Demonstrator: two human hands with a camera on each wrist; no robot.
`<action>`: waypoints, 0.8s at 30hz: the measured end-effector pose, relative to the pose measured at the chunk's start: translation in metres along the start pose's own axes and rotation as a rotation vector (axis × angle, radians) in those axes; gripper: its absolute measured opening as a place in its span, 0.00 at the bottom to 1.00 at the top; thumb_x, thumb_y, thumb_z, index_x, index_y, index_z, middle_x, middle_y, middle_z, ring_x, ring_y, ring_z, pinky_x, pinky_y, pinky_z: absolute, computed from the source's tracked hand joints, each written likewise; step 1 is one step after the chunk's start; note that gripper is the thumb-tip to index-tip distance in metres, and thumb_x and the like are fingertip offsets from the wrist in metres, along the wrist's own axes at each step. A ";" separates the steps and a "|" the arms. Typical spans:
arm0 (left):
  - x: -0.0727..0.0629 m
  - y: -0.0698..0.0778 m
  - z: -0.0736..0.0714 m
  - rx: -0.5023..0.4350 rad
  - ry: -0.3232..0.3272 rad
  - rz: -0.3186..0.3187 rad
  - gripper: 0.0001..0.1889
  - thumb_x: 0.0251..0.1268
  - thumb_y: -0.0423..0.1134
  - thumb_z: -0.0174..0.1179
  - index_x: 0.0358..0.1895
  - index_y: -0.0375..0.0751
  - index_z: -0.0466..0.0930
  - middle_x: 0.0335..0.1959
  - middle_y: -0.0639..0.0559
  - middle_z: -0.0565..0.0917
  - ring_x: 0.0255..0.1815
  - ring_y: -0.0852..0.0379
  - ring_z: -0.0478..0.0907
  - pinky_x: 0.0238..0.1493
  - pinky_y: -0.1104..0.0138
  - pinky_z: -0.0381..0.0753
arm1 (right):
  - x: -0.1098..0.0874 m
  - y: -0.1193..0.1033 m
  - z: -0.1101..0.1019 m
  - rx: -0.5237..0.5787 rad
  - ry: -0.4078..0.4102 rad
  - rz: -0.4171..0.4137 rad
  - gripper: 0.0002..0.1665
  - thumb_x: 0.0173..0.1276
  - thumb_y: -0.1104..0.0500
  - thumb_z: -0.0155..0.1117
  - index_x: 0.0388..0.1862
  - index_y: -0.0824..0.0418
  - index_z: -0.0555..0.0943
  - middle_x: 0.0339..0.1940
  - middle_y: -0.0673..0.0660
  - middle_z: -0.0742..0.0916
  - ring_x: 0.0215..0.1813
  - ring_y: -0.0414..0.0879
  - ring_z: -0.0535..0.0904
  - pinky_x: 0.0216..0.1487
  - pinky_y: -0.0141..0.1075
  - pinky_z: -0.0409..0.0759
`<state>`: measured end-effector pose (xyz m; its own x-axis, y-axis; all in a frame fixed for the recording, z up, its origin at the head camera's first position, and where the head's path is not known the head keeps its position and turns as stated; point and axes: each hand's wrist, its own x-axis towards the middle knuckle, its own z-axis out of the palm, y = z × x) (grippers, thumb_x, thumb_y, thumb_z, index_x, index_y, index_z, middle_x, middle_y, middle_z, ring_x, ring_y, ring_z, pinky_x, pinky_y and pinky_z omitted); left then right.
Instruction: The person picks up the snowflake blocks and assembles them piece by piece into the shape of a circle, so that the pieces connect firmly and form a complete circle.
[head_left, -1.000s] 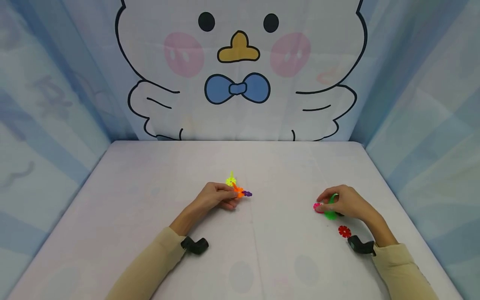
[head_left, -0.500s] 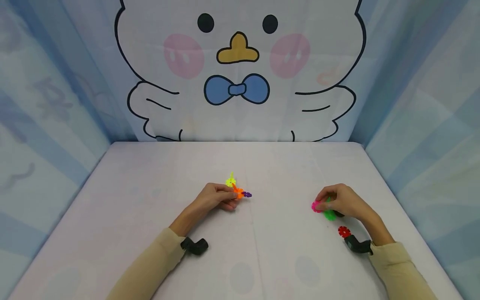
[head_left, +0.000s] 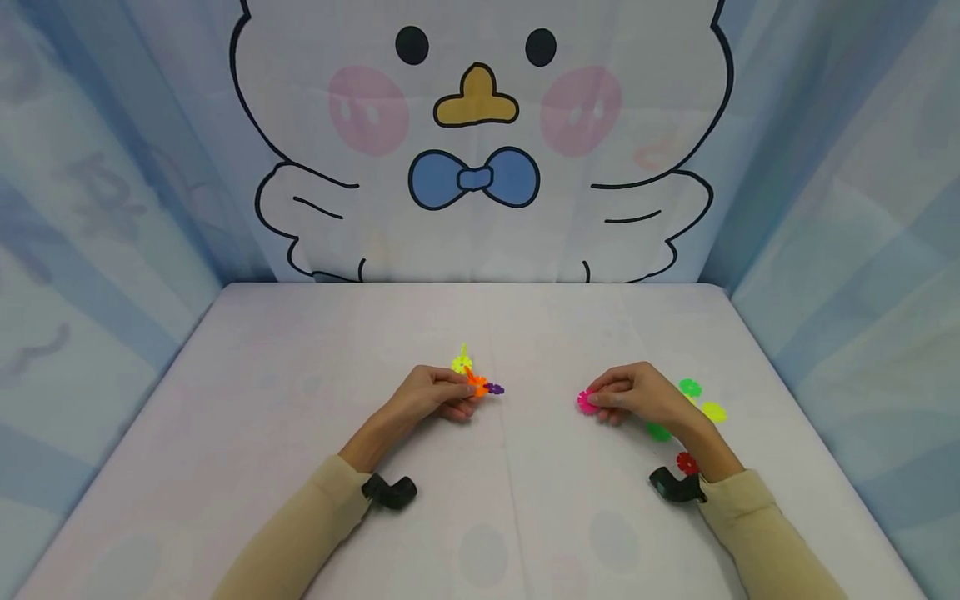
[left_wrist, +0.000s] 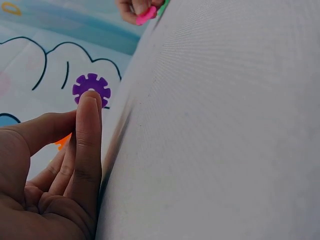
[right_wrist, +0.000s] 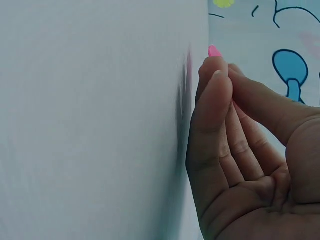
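Note:
My left hand [head_left: 438,392] pinches a small toy of joined snowflake discs between thumb and fingers. An orange disc [head_left: 477,384] is at the fingertips, with a purple disc [head_left: 494,389] to its right and a yellow disc [head_left: 461,364] behind. In the left wrist view the notched purple disc [left_wrist: 91,86] shows past the fingertip, and the hand hides most of the orange. To the right, my right hand [head_left: 637,392] pinches a pink snowflake disc [head_left: 587,402], held close over the white table. Only a sliver of the pink disc [right_wrist: 214,51] shows in the right wrist view.
Around the right forearm lie several loose discs: a green disc [head_left: 690,387], a yellow disc [head_left: 715,412], another green disc [head_left: 659,432] and a red disc [head_left: 686,463]. A white cloth covers the table [head_left: 337,325]. Printed curtains [head_left: 472,242] stand at the back and sides.
My right hand has moved left with the pink disc, away from the loose discs, uncovering the green and yellow ones. The left hand stays in place with the joined discs.

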<state>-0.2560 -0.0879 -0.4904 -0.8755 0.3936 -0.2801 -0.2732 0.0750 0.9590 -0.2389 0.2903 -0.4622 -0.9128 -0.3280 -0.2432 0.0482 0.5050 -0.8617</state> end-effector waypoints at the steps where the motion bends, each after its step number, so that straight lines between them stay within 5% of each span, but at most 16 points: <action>1: 0.000 0.000 0.000 0.000 0.000 0.000 0.13 0.72 0.32 0.67 0.52 0.26 0.84 0.34 0.46 0.93 0.29 0.58 0.90 0.39 0.64 0.94 | 0.001 0.000 0.002 0.028 -0.007 0.000 0.20 0.73 0.59 0.73 0.54 0.74 0.84 0.35 0.62 0.93 0.32 0.45 0.90 0.39 0.35 0.93; 8: 0.001 -0.001 0.000 0.002 0.014 -0.012 0.14 0.71 0.31 0.67 0.54 0.26 0.83 0.35 0.44 0.93 0.29 0.58 0.91 0.38 0.65 0.94 | 0.010 -0.005 0.014 0.138 -0.045 -0.014 0.22 0.73 0.61 0.72 0.56 0.77 0.82 0.43 0.67 0.94 0.39 0.47 0.94 0.45 0.38 0.94; 24: 0.001 0.001 0.000 0.014 0.010 -0.013 0.13 0.72 0.32 0.68 0.52 0.26 0.84 0.33 0.46 0.93 0.29 0.58 0.90 0.38 0.65 0.94 | 0.032 -0.023 0.047 0.134 -0.052 -0.043 0.17 0.72 0.64 0.73 0.53 0.75 0.84 0.43 0.67 0.93 0.40 0.48 0.94 0.45 0.39 0.94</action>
<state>-0.2571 -0.0880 -0.4896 -0.8761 0.3833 -0.2925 -0.2786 0.0927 0.9559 -0.2500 0.2306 -0.4711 -0.8931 -0.3900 -0.2244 0.0662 0.3793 -0.9229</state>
